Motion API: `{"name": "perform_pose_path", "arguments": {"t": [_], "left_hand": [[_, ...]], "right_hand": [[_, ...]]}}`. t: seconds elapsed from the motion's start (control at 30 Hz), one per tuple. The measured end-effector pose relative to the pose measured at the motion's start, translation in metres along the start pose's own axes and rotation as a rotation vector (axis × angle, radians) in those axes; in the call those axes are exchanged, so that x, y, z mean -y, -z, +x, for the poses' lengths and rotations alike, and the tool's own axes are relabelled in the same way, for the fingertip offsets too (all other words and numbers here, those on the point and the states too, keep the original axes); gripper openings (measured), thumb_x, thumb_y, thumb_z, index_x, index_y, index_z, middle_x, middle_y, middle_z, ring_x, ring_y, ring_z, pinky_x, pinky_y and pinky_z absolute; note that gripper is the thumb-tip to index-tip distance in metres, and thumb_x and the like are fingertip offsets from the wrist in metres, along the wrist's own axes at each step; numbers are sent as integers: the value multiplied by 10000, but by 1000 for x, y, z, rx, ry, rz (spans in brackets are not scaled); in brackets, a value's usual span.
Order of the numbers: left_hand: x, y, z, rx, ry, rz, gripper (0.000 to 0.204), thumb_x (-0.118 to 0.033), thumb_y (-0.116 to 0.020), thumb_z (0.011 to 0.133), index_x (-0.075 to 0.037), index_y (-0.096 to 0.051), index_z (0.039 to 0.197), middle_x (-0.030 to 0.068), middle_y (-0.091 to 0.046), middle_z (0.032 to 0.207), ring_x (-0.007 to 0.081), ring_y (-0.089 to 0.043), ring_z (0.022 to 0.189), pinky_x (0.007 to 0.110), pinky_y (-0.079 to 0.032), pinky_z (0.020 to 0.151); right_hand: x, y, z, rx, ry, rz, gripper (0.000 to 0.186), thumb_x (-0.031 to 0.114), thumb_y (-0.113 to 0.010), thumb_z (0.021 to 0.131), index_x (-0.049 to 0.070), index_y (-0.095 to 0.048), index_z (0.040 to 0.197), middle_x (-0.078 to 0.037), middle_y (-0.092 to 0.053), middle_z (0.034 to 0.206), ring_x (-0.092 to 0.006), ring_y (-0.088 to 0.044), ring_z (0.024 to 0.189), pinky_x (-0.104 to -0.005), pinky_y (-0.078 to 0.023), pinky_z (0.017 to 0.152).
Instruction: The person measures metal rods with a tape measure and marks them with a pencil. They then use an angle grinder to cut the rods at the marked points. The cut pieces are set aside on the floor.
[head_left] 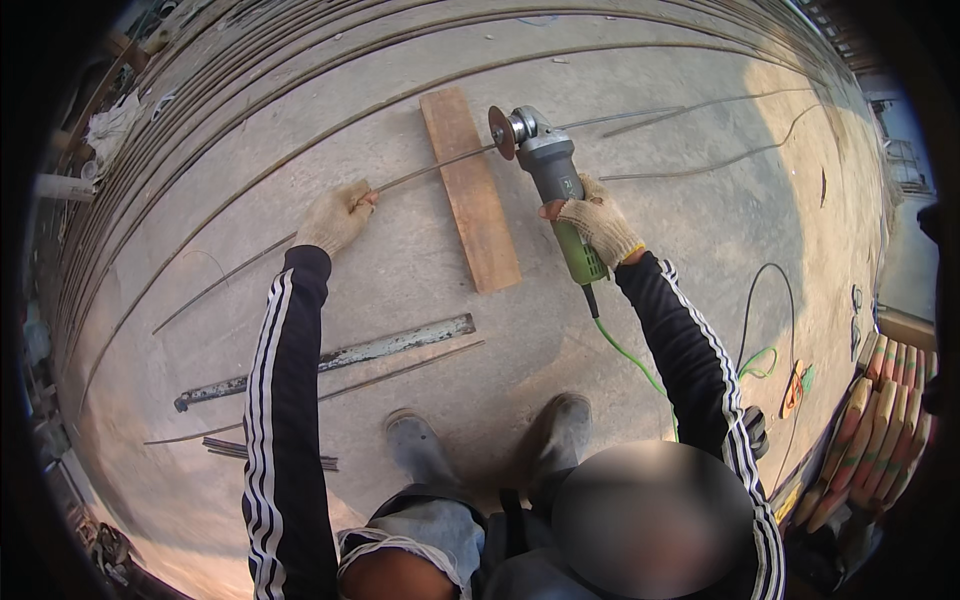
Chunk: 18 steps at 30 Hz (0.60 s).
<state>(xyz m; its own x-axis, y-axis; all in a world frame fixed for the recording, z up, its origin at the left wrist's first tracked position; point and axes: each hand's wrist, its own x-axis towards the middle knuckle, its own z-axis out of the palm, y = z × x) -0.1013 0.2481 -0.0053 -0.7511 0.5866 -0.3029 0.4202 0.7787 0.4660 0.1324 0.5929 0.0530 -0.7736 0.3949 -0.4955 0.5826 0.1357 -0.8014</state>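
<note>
My left hand [335, 218], in a knitted work glove with bare fingertips, is closed around a thin metal rod [425, 172]. The rod runs across a flat wooden board [472, 195] on the concrete. In my right hand [597, 222], gloved the same way, is a green and grey angle grinder [552, 172]. Its brown cutting disc [502, 133] stands at the rod, just right of the board; whether it touches the rod I cannot tell. A green cord [630, 358] trails from the grinder's rear end toward me.
Long steel rods [330, 138] lie along the far side and left. Bent rods [715, 172] lie to the right. Nearer me are a worn metal bar [400, 345], a thin rod [410, 369] and several short rods [225, 447]. Stacked sacks [868, 440] stand at the right edge.
</note>
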Motion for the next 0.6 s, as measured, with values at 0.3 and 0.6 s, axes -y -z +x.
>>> {"name": "perform_pose_path", "arguments": {"t": [0.3, 0.6], "left_hand": [[-8, 4, -4, -84, 34, -31, 466, -218, -735, 979, 10, -687, 1383, 222, -759, 1268, 295, -750, 1167, 364, -562, 1028], [-11, 7, -6, -99, 23, -57, 451, -217, -746, 975, -3, -704, 1370, 212, -760, 1270, 306, -748, 1171, 370, -565, 1035]], "right_hand": [[6, -4, -1, -12, -44, -23, 691, 391, -922, 712, 31, -628, 1224, -116, -694, 978, -218, -694, 813, -359, -577, 711], [2, -5, 1, 9, -41, -58, 677, 394, -900, 739, 21, -637, 1238, -107, -701, 979, -210, -682, 841, -360, -565, 763]]}}
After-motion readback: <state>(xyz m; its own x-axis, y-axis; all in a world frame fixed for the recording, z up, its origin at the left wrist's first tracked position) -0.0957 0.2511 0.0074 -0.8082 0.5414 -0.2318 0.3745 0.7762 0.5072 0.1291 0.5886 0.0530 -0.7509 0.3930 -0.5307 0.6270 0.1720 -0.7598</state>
